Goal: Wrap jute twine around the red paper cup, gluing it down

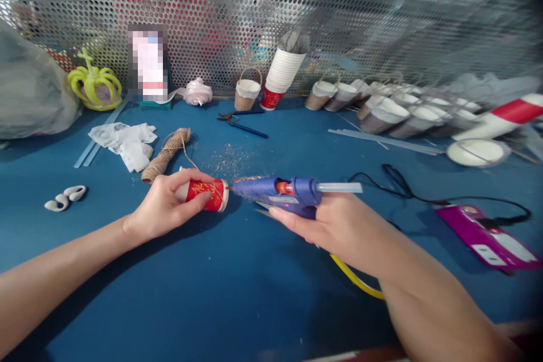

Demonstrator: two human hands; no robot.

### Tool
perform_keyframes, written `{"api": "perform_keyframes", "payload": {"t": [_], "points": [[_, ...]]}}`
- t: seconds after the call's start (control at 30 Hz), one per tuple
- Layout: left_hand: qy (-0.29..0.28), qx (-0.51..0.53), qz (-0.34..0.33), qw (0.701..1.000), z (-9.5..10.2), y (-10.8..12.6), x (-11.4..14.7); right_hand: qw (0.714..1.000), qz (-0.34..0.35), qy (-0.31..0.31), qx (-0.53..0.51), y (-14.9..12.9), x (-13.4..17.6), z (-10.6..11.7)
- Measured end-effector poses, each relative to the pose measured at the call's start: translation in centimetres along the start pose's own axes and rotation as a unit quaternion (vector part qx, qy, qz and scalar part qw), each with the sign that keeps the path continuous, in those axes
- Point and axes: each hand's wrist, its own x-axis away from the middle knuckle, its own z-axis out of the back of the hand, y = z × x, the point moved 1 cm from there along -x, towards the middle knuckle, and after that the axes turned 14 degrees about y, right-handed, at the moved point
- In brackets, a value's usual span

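Note:
My left hand [165,203] is closed around a small red paper cup [206,194] with gold lettering, lying on its side just above the table. In my right hand [326,220] is a blue hot glue gun [280,191], a clear glue stick jutting from its back. Its nozzle is at the cup's right-hand end; whether it touches I cannot tell. A metal blade tip shows beneath the glue gun, and a yellow curved piece [356,277] sticks out below my right wrist. Behind my left hand lies a twisted hank of brown twine [167,155], with a strand running toward the cup.
Blue pliers [242,124], a stack of paper cups [285,70] and several small twine-handled buckets [386,107] stand or lie toward the perforated metal screen. A purple power strip [487,237] with a black cord is at the right. Crumpled white fabric [127,141] lies left.

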Motion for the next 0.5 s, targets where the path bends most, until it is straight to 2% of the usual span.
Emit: {"api": "perform_keyframes", "payload": {"t": [0.5], "points": [[-0.004, 0.073, 0.100, 0.992, -0.32, -0.23, -0.18, 1.000, 0.008, -0.022, 0.002, -0.15, 0.42, 0.05]]}}
